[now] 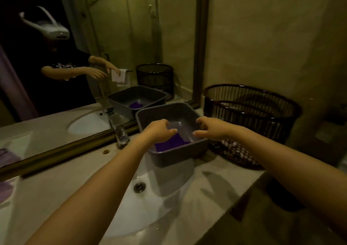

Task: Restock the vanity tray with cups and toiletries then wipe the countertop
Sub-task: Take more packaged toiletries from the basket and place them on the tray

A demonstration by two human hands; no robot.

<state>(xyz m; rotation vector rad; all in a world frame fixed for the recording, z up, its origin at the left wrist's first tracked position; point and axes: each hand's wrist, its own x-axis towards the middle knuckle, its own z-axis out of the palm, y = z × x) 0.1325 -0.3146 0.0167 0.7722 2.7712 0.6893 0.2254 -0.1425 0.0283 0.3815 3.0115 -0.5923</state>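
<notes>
A grey plastic tub (180, 153) stands on the countertop (62, 184) at the back edge of the white sink (142, 212). Inside it lie a purple cloth (170, 143) and a clear, cup-like item (185, 130) whose shape is hard to make out. My left hand (159, 130) and my right hand (211, 129) hover over the tub on either side of the clear item, fingers curled and apart. The mirror shows both hands well above the tub, holding nothing.
A clear plastic bottle (121, 133) stands by the gold mirror frame (56, 154), left of the tub. A dark wicker basket (251, 113) sits on the right against the wall. Something purple (5, 188) lies at the counter's far left. The counter edge drops off front right.
</notes>
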